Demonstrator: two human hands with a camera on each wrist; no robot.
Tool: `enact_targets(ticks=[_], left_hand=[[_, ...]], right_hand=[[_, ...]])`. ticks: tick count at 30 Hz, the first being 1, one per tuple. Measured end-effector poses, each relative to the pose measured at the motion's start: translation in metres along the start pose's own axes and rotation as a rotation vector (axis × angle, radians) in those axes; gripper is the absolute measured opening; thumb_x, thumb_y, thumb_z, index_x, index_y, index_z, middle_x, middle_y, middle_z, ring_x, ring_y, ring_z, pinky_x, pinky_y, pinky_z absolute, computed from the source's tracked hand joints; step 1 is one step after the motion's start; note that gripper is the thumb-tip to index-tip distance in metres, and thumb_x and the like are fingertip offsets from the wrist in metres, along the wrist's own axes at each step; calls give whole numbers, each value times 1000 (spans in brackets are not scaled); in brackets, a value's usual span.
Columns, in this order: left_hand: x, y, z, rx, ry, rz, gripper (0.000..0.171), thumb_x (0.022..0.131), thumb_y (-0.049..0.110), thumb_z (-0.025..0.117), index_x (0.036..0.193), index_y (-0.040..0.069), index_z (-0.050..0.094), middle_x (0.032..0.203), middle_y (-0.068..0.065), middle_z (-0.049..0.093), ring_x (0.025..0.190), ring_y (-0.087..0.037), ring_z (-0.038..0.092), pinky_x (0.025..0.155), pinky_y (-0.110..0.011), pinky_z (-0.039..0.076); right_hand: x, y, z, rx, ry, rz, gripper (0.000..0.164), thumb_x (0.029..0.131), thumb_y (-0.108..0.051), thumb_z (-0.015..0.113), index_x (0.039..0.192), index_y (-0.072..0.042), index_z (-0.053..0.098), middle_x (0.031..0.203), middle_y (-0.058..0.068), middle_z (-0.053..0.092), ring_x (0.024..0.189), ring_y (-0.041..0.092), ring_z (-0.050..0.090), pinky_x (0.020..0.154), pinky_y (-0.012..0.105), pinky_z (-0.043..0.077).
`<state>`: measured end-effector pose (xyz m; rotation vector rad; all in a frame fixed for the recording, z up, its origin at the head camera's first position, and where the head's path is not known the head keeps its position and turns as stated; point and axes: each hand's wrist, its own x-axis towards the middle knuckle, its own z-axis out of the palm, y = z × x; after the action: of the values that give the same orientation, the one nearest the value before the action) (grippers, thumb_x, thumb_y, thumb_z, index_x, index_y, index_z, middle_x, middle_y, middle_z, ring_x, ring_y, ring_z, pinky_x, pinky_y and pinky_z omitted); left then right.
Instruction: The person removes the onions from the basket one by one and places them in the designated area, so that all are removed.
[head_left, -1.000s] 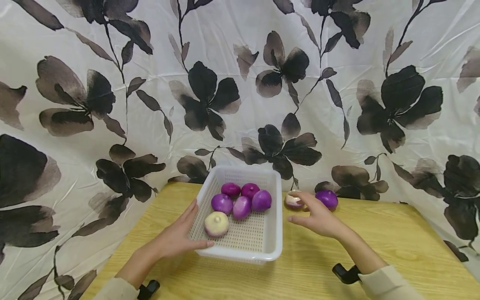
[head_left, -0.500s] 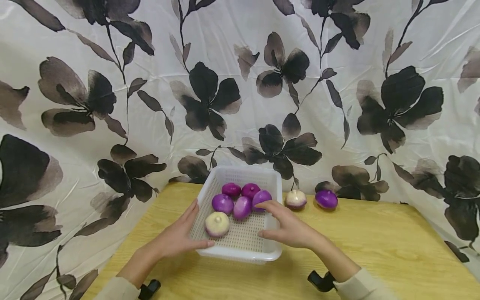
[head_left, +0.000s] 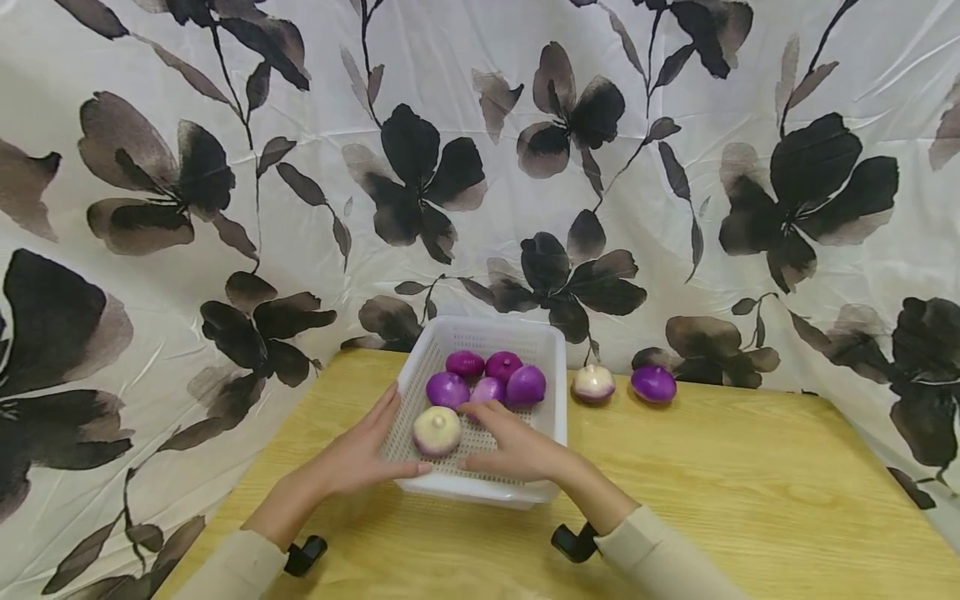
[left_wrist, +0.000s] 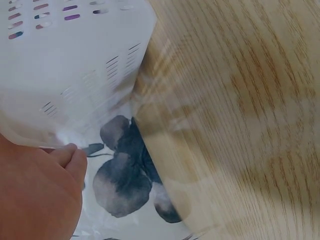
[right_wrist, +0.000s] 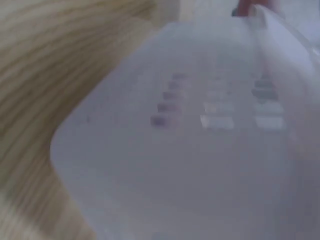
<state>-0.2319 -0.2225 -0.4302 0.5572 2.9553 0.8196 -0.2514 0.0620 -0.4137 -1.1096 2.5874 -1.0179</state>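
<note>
A white plastic basket (head_left: 561,367) with slotted walls stands on the wooden table and holds several purple onions (head_left: 526,385). At its front left lies a pale onion (head_left: 437,431) with a purple underside. My left hand (head_left: 352,454) rests at the basket's front left corner, fingers straight along the left rim and thumb at the front rim. Over the basket's front right part, my right hand (head_left: 517,446) has fingers and thumb spread apart, fingertips beside the pale onion. It partly hides a pinkish-purple onion (head_left: 487,391). The right wrist view is blurred and shows mainly the basket wall (right_wrist: 190,165).
Right of the basket, near the table's back edge, sit another pale onion (head_left: 593,384) and a purple onion (head_left: 654,385). A floral curtain (head_left: 465,167) hangs behind the wooden table (head_left: 750,483).
My right hand has moved left, from beside the pale onion outside the basket to over the basket's inside. The left hand stays at the corner. The head view has shifted slightly.
</note>
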Motion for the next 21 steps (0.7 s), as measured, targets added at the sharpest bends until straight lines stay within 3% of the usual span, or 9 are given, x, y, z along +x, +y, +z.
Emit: enact_targets(ticks=[6, 11, 21], left_hand=[[3, -1, -1, -28, 1, 0, 130, 77, 74, 73, 162, -3, 11, 172, -14, -3, 153, -43, 17, 118, -63, 27], [2, -3, 0, -26, 17, 5, 130, 78, 74, 73, 162, -4, 12, 172, -14, -2, 153, -43, 17, 119, -62, 26], [5, 2, 0, -19, 17, 17, 128, 79, 74, 72, 161, -5, 14, 172, -14, -1, 151, -46, 23, 116, -64, 30]], right_hand=[[21, -3, 14, -34, -67, 57, 87, 91, -38, 76, 160, -11, 30, 152, 17, 37, 142, 31, 42, 116, 50, 40], [33, -4, 19, -47, -73, 63, 90, 89, -34, 77, 161, -11, 28, 154, 19, 37, 141, 32, 43, 114, 52, 41], [53, -1, 23, -167, 15, 65, 78, 86, -30, 81, 151, -6, 45, 145, 15, 50, 122, 23, 58, 103, 39, 51]])
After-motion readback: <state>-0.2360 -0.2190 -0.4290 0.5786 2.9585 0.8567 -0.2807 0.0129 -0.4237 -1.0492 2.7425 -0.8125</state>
